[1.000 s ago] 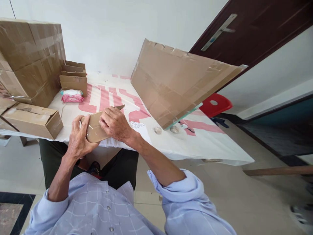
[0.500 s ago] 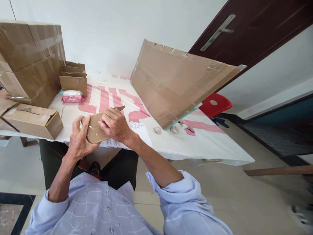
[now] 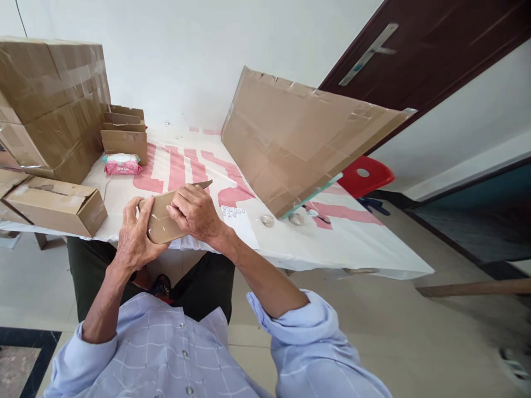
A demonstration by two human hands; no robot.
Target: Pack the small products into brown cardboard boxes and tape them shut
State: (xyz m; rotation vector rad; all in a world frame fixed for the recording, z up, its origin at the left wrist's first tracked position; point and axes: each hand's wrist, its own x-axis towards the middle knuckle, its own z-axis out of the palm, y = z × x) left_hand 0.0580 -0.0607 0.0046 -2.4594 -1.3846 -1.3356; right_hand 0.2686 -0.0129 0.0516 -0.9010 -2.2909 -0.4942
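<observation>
A small brown cardboard box (image 3: 160, 222) is held over the table's front edge, tilted, with glossy streaks like clear tape on its near face. My left hand (image 3: 135, 236) grips its left end, fingers over the top and thumb along the bottom. My right hand (image 3: 194, 213) is curled over the right part of the box, its fingers bent against the cardboard. Behind that hand a pointed cardboard flap (image 3: 205, 184) sticks out. What lies under the right fingers is hidden. A white sheet with small stickers (image 3: 234, 213) lies right of the hands.
Large taped cartons (image 3: 53, 105) and a long box (image 3: 58, 202) stand at left, near cardboard dividers (image 3: 124, 145) and a pink wipes pack (image 3: 123, 164). A big cardboard panel (image 3: 298, 143) leans at right. Tape rolls (image 3: 296, 219) lie below it. A red chair (image 3: 367, 176) stands beyond.
</observation>
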